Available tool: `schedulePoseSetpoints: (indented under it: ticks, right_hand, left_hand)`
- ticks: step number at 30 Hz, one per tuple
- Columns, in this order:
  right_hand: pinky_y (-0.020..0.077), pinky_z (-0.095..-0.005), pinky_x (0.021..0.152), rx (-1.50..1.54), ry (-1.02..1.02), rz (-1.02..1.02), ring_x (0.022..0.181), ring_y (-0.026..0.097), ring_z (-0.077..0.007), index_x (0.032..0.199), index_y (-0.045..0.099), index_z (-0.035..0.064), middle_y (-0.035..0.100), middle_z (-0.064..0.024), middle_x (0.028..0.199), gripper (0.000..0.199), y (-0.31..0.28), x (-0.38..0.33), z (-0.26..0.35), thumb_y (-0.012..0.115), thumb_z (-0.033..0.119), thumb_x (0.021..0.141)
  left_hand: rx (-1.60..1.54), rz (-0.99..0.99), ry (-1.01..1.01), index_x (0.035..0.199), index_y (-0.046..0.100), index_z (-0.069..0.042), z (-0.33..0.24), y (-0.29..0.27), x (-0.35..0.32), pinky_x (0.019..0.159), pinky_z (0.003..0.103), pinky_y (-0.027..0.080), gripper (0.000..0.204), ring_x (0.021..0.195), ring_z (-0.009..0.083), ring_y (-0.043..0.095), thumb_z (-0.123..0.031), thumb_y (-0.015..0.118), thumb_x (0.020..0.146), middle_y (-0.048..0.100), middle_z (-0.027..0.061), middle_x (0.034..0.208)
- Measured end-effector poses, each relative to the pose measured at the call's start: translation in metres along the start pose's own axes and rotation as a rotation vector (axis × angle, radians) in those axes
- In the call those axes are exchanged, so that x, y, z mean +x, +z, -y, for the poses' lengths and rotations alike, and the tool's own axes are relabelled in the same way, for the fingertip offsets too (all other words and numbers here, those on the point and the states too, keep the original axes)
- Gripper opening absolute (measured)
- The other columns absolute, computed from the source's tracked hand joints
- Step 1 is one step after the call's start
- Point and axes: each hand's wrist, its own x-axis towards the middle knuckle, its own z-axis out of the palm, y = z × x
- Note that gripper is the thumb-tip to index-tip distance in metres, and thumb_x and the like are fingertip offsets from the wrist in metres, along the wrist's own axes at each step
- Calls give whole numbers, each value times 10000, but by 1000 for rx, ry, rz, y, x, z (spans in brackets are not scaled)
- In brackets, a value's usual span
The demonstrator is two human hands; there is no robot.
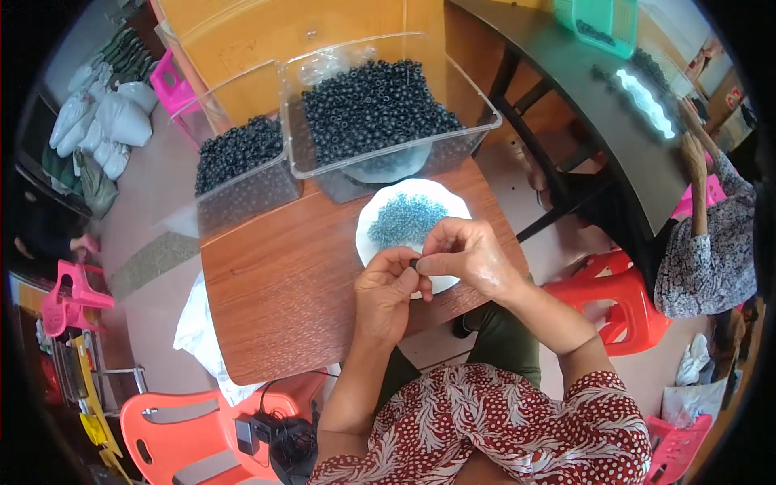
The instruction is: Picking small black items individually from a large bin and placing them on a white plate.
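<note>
The 2 hands meet over the near edge of the small wooden table (275,307), just above the rim of a white plate (373,212). The left hand (386,293) has its fingers curled narrow, thumb and forefinger pinched on a small dark bead (414,263). The right hand (465,257) comes in from 3 o'clock, its fingertips also closed tight against that same piece, so the bead sits right between both pinches, touching each. It is too small to tell its long axis or which way its hole faces. Neither hand is nearer; they share it.

From the fingers, a heap of pale blue beads (406,220) lies on the plate at 12 o'clock, close by. Further on at 12 o'clock stands a clear plastic bin (477,121) heaped with dark beads (372,105), and at 11 o'clock a 2nd clear bin (242,194) of the same dark pieces.

An orange stool (618,303) stands at 3 o'clock beside the person's knee. Another person in a patterned sleeve (711,259) sits at a dark table (582,89) toward 2 o'clock.
</note>
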Motion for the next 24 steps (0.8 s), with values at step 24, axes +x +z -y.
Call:
schedulePoseSetpoints:
  ticks: [24]
  right_hand:
    - [466,-302,655,-974,-406,-25,700,596,-196,787,632,35,626,-101,732,150,-52,246,61,649,45,638]
  left_hand:
    - [-212,84,-88,982,560,12,-26,-50,53,589,312,437,223,677,172,539,-89,615,791,570,116,822]
